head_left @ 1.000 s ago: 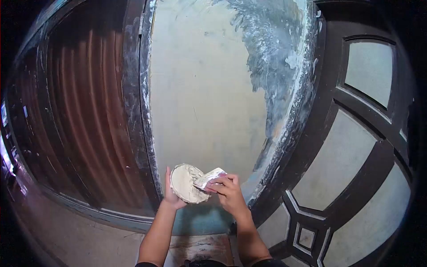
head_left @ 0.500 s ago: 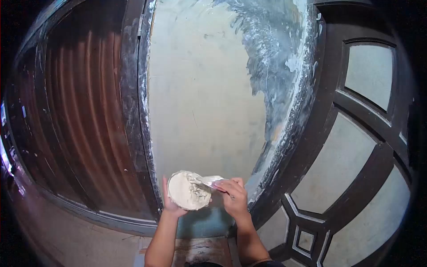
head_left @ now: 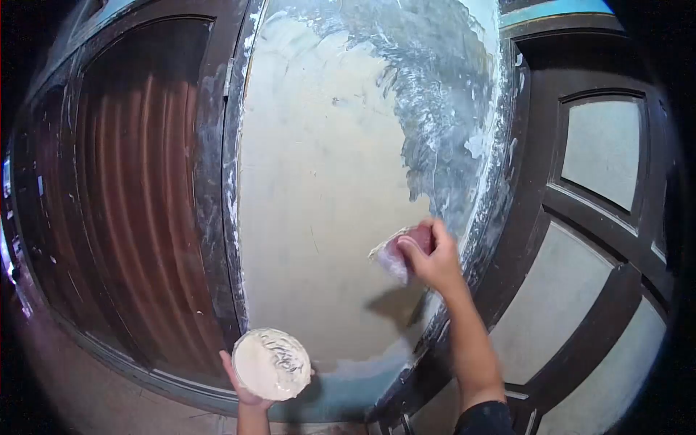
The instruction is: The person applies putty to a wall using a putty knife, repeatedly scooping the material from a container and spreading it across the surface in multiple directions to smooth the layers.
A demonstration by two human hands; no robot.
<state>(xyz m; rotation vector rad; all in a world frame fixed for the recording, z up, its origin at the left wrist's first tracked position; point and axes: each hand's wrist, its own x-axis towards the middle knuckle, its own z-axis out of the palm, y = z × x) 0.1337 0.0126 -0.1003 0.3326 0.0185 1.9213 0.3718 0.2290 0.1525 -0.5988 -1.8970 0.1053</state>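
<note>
One bowl (head_left: 236, 352) of soft, probably weighty paste (head_left: 255, 368) rests cupped in the left hand (head_left: 250, 397), while the right hand (head_left: 439, 267) pinches a likely springy scraper (head_left: 394, 264) near its back.

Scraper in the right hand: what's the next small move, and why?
I'd probably lay the edge of the scraper on the panel and draw a short stroke toward the grey patch. Pale paste shows along that edge, the right hand has it up at the panel near the patch's ragged lower border, and the bowl is held well aside.
</note>
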